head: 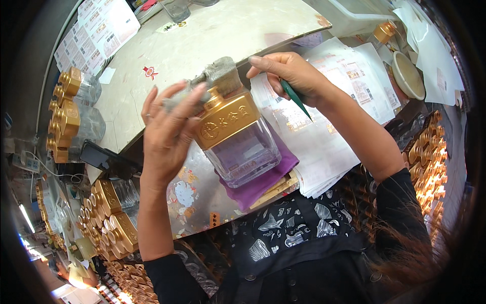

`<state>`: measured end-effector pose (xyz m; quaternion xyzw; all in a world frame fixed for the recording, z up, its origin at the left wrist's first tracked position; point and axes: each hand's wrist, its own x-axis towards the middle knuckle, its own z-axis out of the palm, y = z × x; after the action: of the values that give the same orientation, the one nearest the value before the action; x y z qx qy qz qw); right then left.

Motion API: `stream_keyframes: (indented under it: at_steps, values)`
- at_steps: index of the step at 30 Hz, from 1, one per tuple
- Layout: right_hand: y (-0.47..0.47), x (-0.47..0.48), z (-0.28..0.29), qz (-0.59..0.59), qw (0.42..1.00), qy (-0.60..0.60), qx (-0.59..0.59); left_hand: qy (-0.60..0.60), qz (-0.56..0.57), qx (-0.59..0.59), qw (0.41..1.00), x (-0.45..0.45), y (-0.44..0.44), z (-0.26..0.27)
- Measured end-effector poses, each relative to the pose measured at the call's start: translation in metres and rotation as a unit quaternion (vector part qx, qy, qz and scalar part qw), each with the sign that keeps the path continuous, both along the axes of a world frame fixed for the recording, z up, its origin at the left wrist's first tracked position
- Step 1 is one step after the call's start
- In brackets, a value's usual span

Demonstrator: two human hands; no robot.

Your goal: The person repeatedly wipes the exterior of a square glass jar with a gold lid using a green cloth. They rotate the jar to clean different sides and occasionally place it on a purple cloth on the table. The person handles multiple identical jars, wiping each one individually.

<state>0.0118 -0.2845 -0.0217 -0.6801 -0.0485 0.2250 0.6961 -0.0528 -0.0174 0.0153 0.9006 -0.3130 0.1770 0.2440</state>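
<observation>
A square clear-glass bottle (245,154) with an embossed gold shoulder (228,119) lies on a purple cloth (279,167), its neck pointing away from me. My left hand (167,121) is beside the gold neck, fingers spread and blurred by motion. Grey cloth shows around those fingers; I cannot tell whether they touch it. A grey cloth-wrapped pad (224,74) sits behind the neck. To the right of the bottle, my right hand (294,76) is raised above printed sheets (334,110). It holds a thin green pointed tool (296,99), tip towards me.
Gold-shouldered bottles (70,121) stand at the left edge, with more (110,224) nearer me. A black phone (100,155) leans by the table corner. Label scraps (185,193) stick to the metal work surface. A bowl (408,76) stands far right; a person (78,273) is at lower left.
</observation>
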Motion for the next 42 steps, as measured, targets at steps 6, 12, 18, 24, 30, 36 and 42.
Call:
stream_keyframes:
  at_steps: [6, 12, 18, 24, 30, 36, 42]
  values:
    - [0.000, -0.015, -0.001, -0.001, 1.000, -0.009, 0.022, 0.036, -0.031, 0.132, 0.990, 0.010, -0.034, 0.012]
    - [-0.020, -0.025, 0.004, -0.017, 0.999, 0.009, 0.027, -0.071, -0.015, 0.104, 0.992, -0.004, -0.007, -0.012]
    - [-0.023, -0.033, 0.000, -0.012, 0.999, 0.034, 0.037, -0.074, 0.038, -0.007, 0.997, -0.015, 0.013, -0.043]
    - [0.004, -0.024, -0.004, 0.020, 0.997, -0.016, -0.072, 0.022, 0.067, -0.026, 0.997, -0.008, 0.002, -0.036]
    - [0.018, -0.018, 0.008, 0.120, 0.988, -0.063, -0.079, 0.104, 0.069, -0.067, 0.990, 0.004, 0.003, -0.020]
    - [0.015, -0.002, 0.024, 0.186, 0.971, -0.141, -0.056, 0.303, 0.009, -0.285, 0.909, -0.012, -0.002, -0.008]
    - [0.022, 0.006, 0.035, 0.218, 0.951, -0.176, -0.129, 0.384, -0.011, -0.418, 0.823, -0.006, 0.001, -0.021]
